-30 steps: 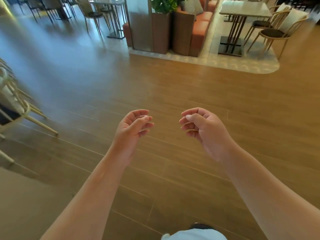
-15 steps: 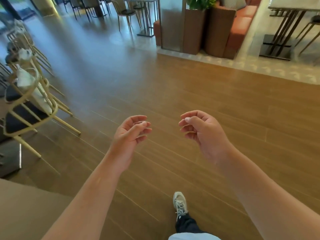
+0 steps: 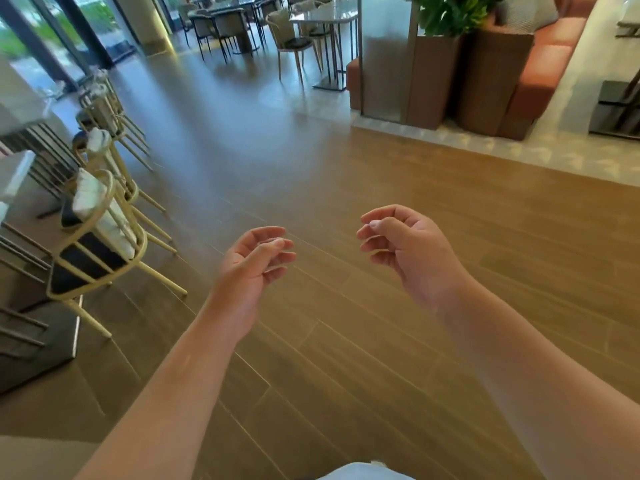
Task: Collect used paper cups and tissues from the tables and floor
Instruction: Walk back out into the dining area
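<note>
My left hand (image 3: 251, 268) and my right hand (image 3: 412, 252) are held out in front of me above the wooden floor (image 3: 346, 341). The fingers of both are loosely curled and hold nothing. No paper cup or tissue shows on the floor around me. The table tops at the left edge are mostly cut off by the frame.
A row of yellow-framed chairs (image 3: 100, 244) with white cushions lines the left, beside a table base (image 3: 38, 337). Ahead on the right stand brown planters (image 3: 491, 74) and an orange sofa (image 3: 547, 64) on a tiled strip. More tables and chairs (image 3: 311, 32) stand far back.
The view has swung left and forward: the chairs on the left came into view and closer, and the planters shifted right. My foot seen half a second ago is out of sight. Both hands keep their pose.
</note>
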`<state>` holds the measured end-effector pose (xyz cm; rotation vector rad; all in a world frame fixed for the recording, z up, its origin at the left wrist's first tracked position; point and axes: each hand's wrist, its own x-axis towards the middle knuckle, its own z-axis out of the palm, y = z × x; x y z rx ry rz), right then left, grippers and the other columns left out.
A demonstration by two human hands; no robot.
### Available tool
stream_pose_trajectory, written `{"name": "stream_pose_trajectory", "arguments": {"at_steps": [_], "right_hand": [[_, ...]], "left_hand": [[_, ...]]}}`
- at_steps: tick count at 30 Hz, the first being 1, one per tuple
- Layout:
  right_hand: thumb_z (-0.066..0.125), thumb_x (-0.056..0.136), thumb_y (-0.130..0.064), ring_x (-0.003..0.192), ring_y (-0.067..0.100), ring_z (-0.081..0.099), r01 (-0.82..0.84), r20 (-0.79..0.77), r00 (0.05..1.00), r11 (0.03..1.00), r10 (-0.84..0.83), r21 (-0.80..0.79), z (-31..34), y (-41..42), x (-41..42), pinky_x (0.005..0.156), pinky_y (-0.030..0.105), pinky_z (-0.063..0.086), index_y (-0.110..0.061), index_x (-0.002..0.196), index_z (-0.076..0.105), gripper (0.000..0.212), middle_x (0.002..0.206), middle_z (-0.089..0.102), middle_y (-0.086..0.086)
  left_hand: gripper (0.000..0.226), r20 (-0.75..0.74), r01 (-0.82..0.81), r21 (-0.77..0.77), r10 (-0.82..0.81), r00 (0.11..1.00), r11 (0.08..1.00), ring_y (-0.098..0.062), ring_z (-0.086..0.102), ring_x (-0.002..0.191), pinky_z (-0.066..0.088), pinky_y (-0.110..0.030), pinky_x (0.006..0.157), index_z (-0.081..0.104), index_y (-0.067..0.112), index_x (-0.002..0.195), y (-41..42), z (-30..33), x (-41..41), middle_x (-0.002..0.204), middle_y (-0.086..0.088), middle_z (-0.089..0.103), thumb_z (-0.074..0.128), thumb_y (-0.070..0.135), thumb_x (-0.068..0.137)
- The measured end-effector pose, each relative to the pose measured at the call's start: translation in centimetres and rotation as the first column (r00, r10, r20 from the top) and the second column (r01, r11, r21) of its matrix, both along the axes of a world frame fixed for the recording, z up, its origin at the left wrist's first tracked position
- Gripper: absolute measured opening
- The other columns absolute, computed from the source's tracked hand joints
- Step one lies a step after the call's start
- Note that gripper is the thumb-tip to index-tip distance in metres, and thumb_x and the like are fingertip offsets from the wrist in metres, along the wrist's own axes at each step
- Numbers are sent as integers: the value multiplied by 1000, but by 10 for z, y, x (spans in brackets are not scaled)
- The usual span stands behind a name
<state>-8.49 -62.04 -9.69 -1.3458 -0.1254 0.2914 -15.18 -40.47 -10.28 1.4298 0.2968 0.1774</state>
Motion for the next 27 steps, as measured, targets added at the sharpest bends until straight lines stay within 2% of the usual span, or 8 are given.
{"name": "stream_pose_trajectory", "arguments": {"at_steps": [2,6,12,17,24,27], "right_hand": [[52,89,-8,71,14,64,-13,8,1000,1000,13,-2,1,6,19,64,27,49,-18,88,69,19,82,73,1],[52,91,-8,74,14,64,-33,5,999,999,33,-42,-2,29,56,66,29,49,-18,90,69,20,84,73,1],[51,92,-5,71,13,63,-41,-20,999,997,40,-68,-11,85,124,63,25,50,-17,89,69,22,82,73,2],[50,93,-5,71,13,63,-37,-31,999,993,34,-108,-16,151,203,66,28,49,-16,90,68,22,82,72,2],[51,93,-5,72,14,63,-8,-26,1000,992,5,-122,-3,254,313,66,29,49,-16,90,68,21,83,72,3],[51,93,-4,72,14,63,2,-11,1000,994,-3,-111,3,284,346,65,28,49,-16,89,68,21,82,72,3]], "left_hand": [[15,16,-14,-4,14,1000,1000,-17,70,91,49,-35,85,68,22,105,9,3,21,93,2,75,60,11,98],[19,27,-19,-3,19,999,1000,-16,70,90,50,-32,82,68,22,104,29,-1,59,92,3,75,55,8,100],[15,28,-27,-24,28,999,999,-14,70,89,50,-32,83,67,21,106,83,-17,130,92,4,75,60,12,98],[17,9,-40,-54,41,999,998,-15,70,90,51,-31,82,68,22,105,148,-32,212,92,4,75,58,10,100],[16,7,-30,-90,31,1000,996,-15,70,89,50,-31,81,67,20,107,245,-25,324,93,2,75,58,9,99],[14,26,-24,-115,27,999,993,-16,69,88,51,-28,77,67,21,105,277,-15,364,92,2,75,65,14,93]]}}
